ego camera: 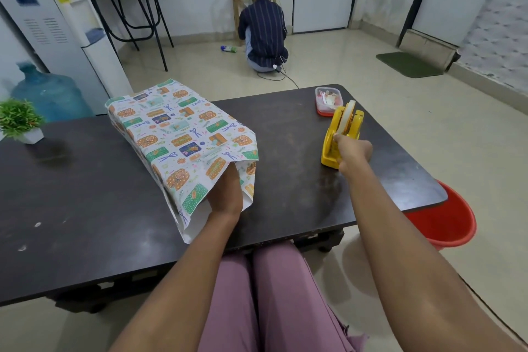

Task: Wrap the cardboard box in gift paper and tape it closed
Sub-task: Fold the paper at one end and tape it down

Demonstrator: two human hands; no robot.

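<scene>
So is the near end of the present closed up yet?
Not yet. The near end of the gift paper gapes open, white inside showing, and the left hand reaches into it. No tape shows there.

Left hand (225,194) on gift paper (183,134), right hand (353,151) at tape dispenser (341,134)

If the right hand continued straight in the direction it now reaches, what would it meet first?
The right hand already touches the yellow tape dispenser. Farther along that line, the red-lidded plastic container probably comes next, though depth is hard to judge.
</scene>
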